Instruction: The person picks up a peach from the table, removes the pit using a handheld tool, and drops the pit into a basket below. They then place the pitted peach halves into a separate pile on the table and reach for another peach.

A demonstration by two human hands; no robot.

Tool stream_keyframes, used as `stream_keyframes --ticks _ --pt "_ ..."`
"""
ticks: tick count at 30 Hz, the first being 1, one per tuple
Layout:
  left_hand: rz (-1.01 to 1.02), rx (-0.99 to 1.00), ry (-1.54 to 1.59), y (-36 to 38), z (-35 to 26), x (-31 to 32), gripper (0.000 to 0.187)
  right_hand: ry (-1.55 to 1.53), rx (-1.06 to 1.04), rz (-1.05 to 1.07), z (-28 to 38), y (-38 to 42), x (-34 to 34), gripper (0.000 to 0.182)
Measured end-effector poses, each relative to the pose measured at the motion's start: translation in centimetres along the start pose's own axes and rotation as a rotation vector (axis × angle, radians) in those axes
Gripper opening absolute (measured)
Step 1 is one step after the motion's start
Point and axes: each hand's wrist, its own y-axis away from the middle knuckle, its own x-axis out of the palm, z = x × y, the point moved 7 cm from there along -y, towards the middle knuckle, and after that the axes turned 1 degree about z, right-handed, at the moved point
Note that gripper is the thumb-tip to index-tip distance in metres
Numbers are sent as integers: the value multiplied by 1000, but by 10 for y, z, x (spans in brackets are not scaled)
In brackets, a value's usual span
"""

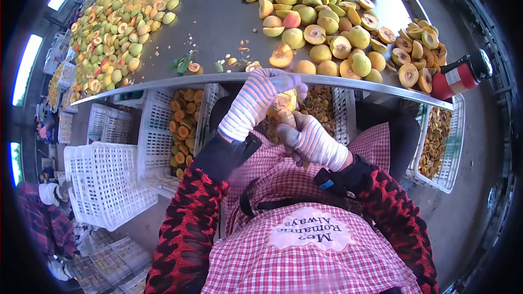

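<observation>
Just below the table edge, my left hand, in a striped knit glove, is closed around a yellow peach piece with torn, wet flesh. Close against it, my right hand, gloved the same way, has its fingers curled shut. A brownish, stubby shape meets the fruit at the right thumb; I cannot make out what it is. Cut peach halves and whole-looking ones are heaped on the metal table beyond my hands. Under the hands stands a crate with brownish fruit pieces.
A larger fruit pile covers the table's left. A red-and-black container sits at the right table edge. White plastic crates stand at left; another crate with fruit pieces is at right. Other people are at far left.
</observation>
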Motion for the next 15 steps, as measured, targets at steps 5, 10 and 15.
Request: stream_keyframes --ticks 5,10,15 --pt "-37 126 160 -3 -11 -10 34 -294 2 118 4 -14 1 25" --pt "-103 99 248 -2 -9 -17 34 -123 -6 46 12 -22 -1 27" --pt "-125 231 198 3 -23 -20 38 -135 -49 62 27 -17 6 30"
